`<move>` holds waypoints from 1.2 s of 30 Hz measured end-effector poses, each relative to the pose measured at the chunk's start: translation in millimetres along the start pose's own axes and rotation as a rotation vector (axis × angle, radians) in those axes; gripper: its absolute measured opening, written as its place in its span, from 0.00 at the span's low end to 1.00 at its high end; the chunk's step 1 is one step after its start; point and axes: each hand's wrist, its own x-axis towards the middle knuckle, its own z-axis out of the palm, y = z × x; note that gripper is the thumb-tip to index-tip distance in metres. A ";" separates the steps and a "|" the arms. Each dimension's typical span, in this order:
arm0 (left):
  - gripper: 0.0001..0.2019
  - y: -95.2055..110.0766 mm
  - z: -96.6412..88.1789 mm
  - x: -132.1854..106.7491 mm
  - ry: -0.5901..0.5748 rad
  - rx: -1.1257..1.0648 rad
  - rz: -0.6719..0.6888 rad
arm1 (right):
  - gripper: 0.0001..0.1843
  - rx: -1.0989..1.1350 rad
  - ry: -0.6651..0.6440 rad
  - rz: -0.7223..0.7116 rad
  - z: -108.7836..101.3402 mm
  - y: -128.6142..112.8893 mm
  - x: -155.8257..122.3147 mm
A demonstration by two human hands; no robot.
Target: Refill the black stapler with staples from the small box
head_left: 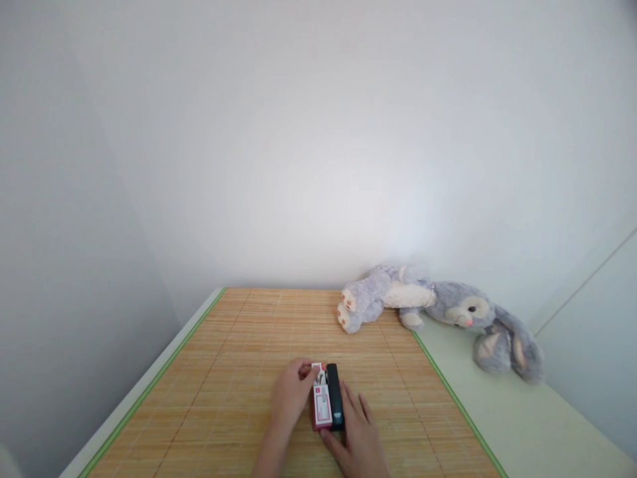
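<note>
A small white and red box (322, 406) lies lengthwise on the bamboo mat, with a picture printed on its top. Its far end is open, and small metallic things show there, too small to make out. My left hand (291, 392) pinches that far end from the left with thumb and forefinger. Close along the box's right side lies a black stapler (335, 397). My right hand (358, 431) is around the near end of both: its thumb touches the box's near edge, and its fingers lie along the stapler's right side.
The bamboo mat (239, 372) with green edging covers much of the pale table (522, 425). A grey plush rabbit (408, 295) lies on its side at the back right, against the white wall (318, 146).
</note>
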 end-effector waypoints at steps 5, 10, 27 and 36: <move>0.21 1.2 -1.6 -9.5 0.032 -0.006 0.026 | 0.42 0.013 0.033 0.005 2.2 -1.7 -0.3; 0.30 2.1 12.2 -30.9 0.107 -0.076 -0.016 | 0.47 0.030 0.064 0.013 2.7 -4.9 -1.8; 0.37 68.1 154.4 -59.5 -0.125 -0.198 -0.040 | 0.38 -0.095 0.047 0.024 -78.0 62.3 -31.8; 0.37 97.4 194.8 -64.8 -0.242 -0.314 -0.019 | 0.36 0.027 0.088 0.072 -135.0 81.6 -45.2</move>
